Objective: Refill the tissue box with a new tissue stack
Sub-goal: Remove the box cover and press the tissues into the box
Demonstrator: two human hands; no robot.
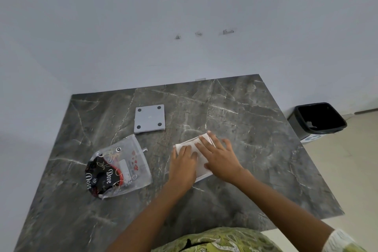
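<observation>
A white tissue stack [189, 144] lies flat on the dark marble table [245, 129], right of centre. My left hand [183, 164] rests palm down on its near left part. My right hand [218, 154] lies flat across its right side, fingers spread and pointing up-left. Both hands press on the stack and cover most of it. A grey square tissue box piece [150, 118] with four dark round feet lies upside down behind the stack. An empty clear plastic wrapper [118, 170] with black and red print lies crumpled to the left.
A black waste bin [318, 120] stands on the floor off the table's right edge. A grey wall runs along the far edge of the table. Green patterned clothing [214, 241] fills the bottom of the view.
</observation>
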